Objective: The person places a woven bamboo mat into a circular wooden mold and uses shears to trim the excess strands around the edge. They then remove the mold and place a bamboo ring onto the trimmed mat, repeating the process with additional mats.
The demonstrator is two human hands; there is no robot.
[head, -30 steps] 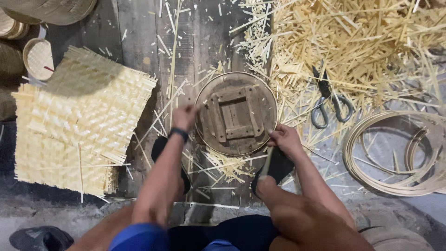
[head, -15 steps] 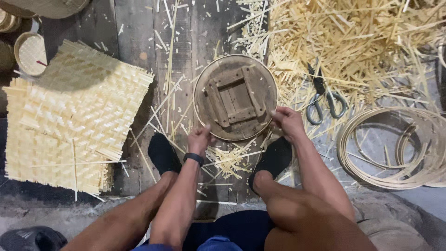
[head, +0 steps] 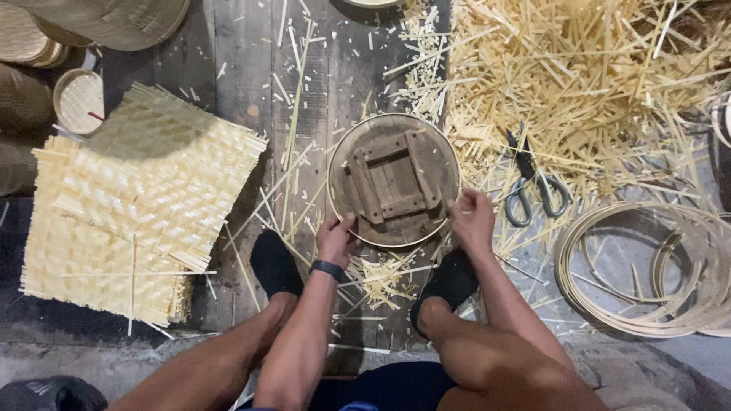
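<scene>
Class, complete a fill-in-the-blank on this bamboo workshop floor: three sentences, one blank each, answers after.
1. Both hands, left hand and right hand, grip the rim of a ____ wooden form.
2. The scissors lie to the form's ____.
3. The woven mat lies to the form's ____.

Answers: round; right; left

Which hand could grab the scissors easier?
Probably the right hand. It rests on the round wooden form's right edge, beside the scissors. The left hand holds the opposite edge, farther away.
</scene>
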